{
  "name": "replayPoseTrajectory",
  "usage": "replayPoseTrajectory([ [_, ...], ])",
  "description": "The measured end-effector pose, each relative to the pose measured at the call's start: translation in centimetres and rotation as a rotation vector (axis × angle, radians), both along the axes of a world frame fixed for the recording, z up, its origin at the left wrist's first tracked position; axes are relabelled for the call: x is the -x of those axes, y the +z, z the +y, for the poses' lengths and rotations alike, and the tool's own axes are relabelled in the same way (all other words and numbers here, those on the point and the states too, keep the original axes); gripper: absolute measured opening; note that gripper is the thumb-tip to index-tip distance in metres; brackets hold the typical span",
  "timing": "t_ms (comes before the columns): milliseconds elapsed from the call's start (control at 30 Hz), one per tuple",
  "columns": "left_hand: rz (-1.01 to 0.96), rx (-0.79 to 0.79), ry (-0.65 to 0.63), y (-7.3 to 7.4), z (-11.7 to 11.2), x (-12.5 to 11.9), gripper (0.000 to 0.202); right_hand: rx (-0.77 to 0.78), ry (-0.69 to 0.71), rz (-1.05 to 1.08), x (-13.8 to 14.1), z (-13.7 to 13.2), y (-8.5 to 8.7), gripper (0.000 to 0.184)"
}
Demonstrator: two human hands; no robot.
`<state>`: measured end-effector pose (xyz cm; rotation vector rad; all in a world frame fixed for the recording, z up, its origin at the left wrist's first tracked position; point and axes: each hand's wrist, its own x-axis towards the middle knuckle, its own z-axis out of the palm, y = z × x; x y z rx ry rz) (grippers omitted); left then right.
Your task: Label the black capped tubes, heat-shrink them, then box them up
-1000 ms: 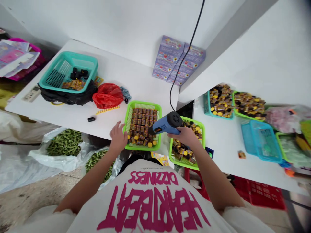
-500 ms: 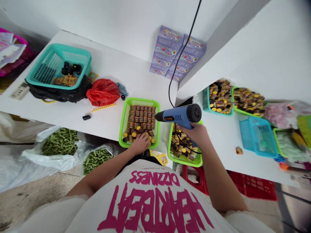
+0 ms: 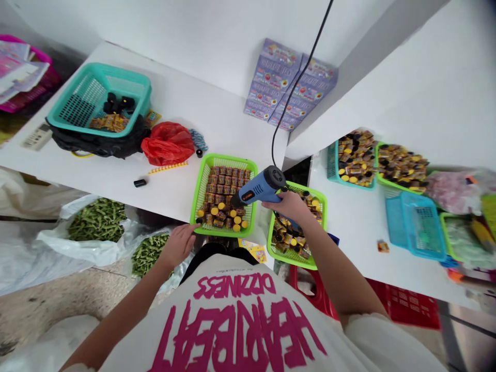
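Observation:
My right hand [image 3: 290, 204] is wrapped round the handle of a blue and black heat gun [image 3: 256, 189]. Its dark nozzle points down at small labelled bottles [image 3: 227, 189] in the left green basket [image 3: 196, 196]. The bottles stand in rows at the back, while loose ones with yellow caps lie toward the front. At the basket's front left corner is my left hand [image 3: 179, 245], fingers stretched out and one fingertip at the rim, holding nothing. Under my right forearm, more bottles fill a second green basket [image 3: 322, 199].
A black cord [image 3: 291, 93] hangs down to the heat gun. Purple boxes [image 3: 267, 77] stand against the wall. A teal basket [image 3: 146, 95] and a red bag [image 3: 168, 144] sit on the left. Filled baskets [image 3: 354, 157] and blue baskets [image 3: 411, 225] are on the right. Sacks of green pieces [image 3: 96, 219] stand below.
My left hand has left the loose bottles and moved left to the basket's corner. The heat gun has moved left and down, its nozzle now over the yellow-capped bottles.

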<state>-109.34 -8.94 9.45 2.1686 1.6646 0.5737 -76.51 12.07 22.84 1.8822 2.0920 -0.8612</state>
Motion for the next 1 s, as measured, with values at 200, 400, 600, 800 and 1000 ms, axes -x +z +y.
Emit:
replayPoseTrajectory([
  [200,-0.007,-0.022,0.146,0.7,3.9,0.1,0.039,-0.039,0.079,-0.05,-1.2,0.1,1.7,0.037],
  [400,0.03,0.065,0.023,-2.0,10.9,-8.7,0.042,-0.153,-0.015,-0.13,-4.3,-1.2,4.6,0.045],
  [600,0.092,0.147,-0.147,-4.9,10.9,-15.2,0.04,-0.28,-0.271,-0.09,-6.5,-2.0,6.7,0.053],
  [800,0.094,0.133,-0.28,-3.5,6.0,-11.2,0.038,-0.143,-0.173,-0.018,-5.9,-2.3,5.1,0.05],
  [1000,0.077,0.103,-0.254,-1.6,5.3,-6.3,0.04,-0.049,-0.024,-0.029,-3.3,-2.5,1.6,0.036],
])
